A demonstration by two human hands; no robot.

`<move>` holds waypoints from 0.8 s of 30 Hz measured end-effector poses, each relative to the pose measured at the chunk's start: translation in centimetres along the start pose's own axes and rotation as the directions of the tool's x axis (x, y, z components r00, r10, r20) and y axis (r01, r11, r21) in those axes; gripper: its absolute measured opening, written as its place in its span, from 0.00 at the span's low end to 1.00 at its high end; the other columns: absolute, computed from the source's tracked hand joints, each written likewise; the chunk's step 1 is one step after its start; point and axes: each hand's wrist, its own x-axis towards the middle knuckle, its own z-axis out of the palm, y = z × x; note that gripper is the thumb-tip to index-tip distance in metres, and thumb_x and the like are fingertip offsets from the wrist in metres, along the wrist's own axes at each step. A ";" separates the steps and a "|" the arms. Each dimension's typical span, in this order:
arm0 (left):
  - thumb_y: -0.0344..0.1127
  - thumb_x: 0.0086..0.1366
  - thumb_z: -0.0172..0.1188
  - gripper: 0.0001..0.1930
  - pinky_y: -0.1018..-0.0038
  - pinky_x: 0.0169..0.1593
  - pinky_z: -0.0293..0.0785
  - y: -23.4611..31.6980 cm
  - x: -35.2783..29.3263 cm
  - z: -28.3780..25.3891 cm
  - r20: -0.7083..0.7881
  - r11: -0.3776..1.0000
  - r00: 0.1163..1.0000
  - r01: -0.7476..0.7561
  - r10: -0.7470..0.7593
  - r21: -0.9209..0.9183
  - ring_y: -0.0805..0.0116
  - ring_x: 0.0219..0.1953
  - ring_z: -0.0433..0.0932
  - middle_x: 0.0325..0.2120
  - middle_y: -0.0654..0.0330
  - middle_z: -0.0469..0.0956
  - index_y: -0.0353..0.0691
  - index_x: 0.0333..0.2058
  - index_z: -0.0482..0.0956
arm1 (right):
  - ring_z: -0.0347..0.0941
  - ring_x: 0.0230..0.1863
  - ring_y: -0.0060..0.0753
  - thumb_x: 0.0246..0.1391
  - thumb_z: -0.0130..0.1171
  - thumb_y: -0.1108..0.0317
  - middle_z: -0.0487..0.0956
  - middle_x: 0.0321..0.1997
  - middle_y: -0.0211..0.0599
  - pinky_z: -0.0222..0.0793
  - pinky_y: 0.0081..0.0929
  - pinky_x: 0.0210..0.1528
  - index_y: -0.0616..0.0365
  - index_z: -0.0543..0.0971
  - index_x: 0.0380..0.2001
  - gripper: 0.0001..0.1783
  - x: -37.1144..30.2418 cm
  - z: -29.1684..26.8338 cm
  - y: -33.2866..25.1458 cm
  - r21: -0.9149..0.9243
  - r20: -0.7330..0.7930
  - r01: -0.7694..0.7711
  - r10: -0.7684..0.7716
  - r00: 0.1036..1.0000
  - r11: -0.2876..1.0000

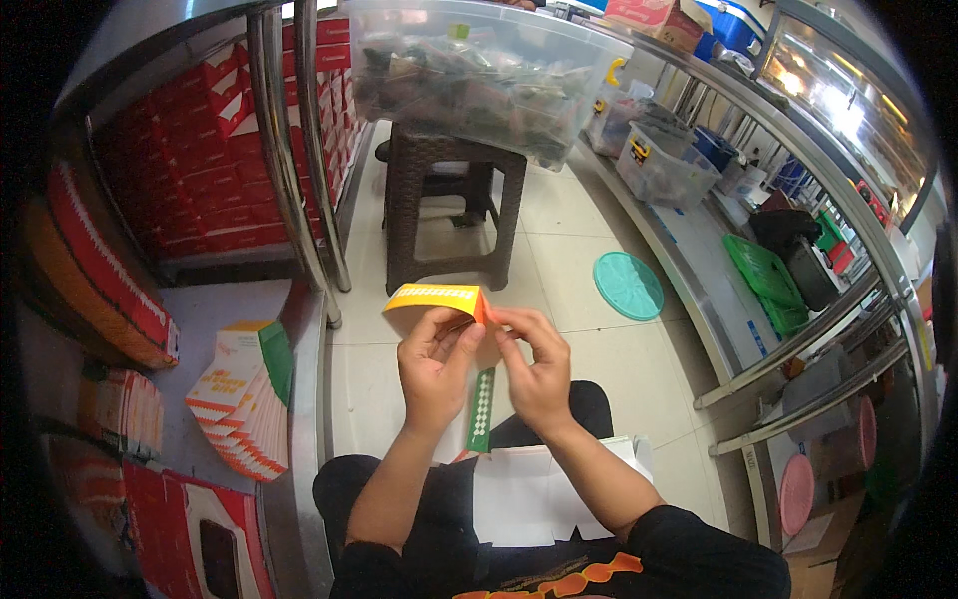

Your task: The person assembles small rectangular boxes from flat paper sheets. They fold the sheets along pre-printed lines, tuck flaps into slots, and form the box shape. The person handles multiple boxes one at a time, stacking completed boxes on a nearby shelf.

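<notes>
A yellow, orange and green printed paper carton (436,298) is held up in front of me, partly bent, with its curved yellow panel on top. My left hand (434,367) grips it from the left, thumb against the inner side. At its orange corner, my right hand (536,367) pinches the edge between thumb and fingers. A green strip (482,411) with a white diamond pattern hangs below, between my wrists; whether it joins the carton I cannot tell. White flat card sheets (529,489) lie across my lap under my right forearm.
Fanned flat cartons (238,399) lie on a metal shelf at left, near a phone (220,559) and stacked red boxes (215,170). Ahead, a brown stool (454,145) stands beneath a clear bin (479,75) of packets. A teal lid (629,286) rests on the tiled floor beside right-hand metal shelving (689,299).
</notes>
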 end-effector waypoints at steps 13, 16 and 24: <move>0.23 0.62 0.64 0.08 0.79 0.48 0.75 -2.0 -0.3 -0.5 -0.002 0.999 1.000 -0.024 0.024 0.026 0.75 0.40 0.80 0.35 0.58 0.83 0.29 0.41 0.82 | 0.71 0.38 0.28 0.56 0.60 0.72 0.77 0.35 0.37 0.66 0.25 0.41 0.63 0.83 0.37 0.08 0.1 0.4 -0.2 0.053 -0.076 -0.098 0.102 0.992 0.994; 0.23 0.63 0.63 0.08 0.79 0.49 0.75 -2.0 -0.2 -0.9 0.001 0.983 0.993 -0.113 0.114 0.143 0.73 0.42 0.80 0.39 0.56 0.82 0.28 0.41 0.81 | 0.73 0.38 0.34 0.54 0.60 0.73 0.78 0.34 0.40 0.67 0.27 0.40 0.62 0.84 0.38 0.09 0.3 1.2 -1.0 -0.044 -0.066 -0.092 0.089 0.994 0.995; 0.25 0.68 0.58 0.12 0.73 0.58 0.70 -3.2 0.2 -0.6 -0.006 0.992 0.997 -0.072 0.071 -0.100 0.69 0.52 0.75 0.54 0.53 0.73 0.29 0.48 0.74 | 0.47 0.74 0.55 0.56 0.56 0.77 0.42 0.76 0.56 0.52 0.38 0.69 0.50 0.60 0.70 0.38 -1.5 3.9 1.3 -0.255 0.160 0.080 -0.040 0.986 0.964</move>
